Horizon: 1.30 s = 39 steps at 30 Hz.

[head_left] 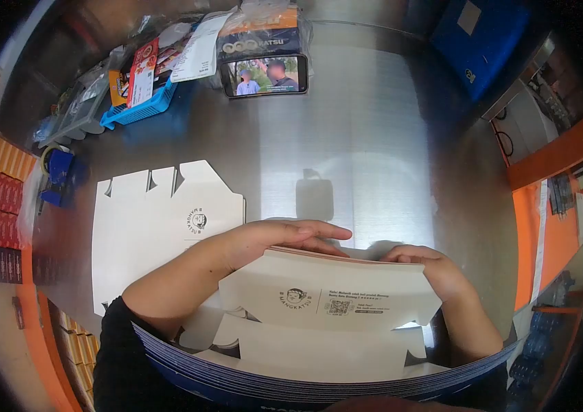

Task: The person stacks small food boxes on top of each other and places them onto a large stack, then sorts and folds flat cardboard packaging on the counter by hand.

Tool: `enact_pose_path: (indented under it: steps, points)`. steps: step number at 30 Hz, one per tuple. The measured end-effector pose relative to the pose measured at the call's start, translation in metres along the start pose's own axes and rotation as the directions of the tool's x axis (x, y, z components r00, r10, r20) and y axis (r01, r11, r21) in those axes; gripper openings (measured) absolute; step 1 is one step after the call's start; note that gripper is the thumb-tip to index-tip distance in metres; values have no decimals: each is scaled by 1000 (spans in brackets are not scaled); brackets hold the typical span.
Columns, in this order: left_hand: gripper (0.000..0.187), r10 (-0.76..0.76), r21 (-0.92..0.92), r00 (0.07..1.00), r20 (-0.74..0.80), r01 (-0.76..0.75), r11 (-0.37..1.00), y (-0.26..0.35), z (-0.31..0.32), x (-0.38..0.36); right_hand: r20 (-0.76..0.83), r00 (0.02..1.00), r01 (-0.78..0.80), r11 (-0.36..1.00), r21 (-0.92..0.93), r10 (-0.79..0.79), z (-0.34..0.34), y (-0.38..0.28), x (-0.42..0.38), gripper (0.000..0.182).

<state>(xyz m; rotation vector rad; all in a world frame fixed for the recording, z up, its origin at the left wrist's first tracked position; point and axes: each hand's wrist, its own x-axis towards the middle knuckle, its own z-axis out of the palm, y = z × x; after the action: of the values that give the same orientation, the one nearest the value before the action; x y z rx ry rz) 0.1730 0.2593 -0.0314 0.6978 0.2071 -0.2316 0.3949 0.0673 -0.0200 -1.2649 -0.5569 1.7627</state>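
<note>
A stack of flat cardboard box blanks (346,347), white inside with a dark blue outer side, leans upright between my arms and close to my body. My left hand (298,237) reaches round its far side, with fingers stretched along the top edge. My right hand (418,257) curls over the top edge at the right; its fingertips are partly hidden behind the cardboard. The near panel carries a round "Mangkatsu" face logo and a QR code. To the left, white box blanks (147,240) lie flat on the metal table, partly covered by my left forearm.
A phone (265,75) playing a video leans against a packaged box (260,34) at the back. Left of it are a blue basket (142,108) with packets and papers, and a blue tape dispenser (58,175). A blue box (480,48) stands back right on the metal table (360,137).
</note>
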Motion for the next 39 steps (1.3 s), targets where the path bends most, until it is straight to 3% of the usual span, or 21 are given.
enact_pose_path:
  steps: [4,7,12,39]
  points:
    - [57,14,38,1000,-11,-13,999,3,3,0,-6,1000,2,999,-35,-2,1,-1,0,28]
    - [68,20,93,1000,-10,-19,995,1,2,1,-35,999,-6,1000,-18,5,2,0,0,28]
    - [58,2,61,1000,-19,-1,998,3,3,1,-20,1000,-7,1000,-3,7,-2,2,0,28]
    - [58,6,68,998,-57,-2,998,2,2,0,-39,999,-11,1000,-9,11,-3,5,1,27]
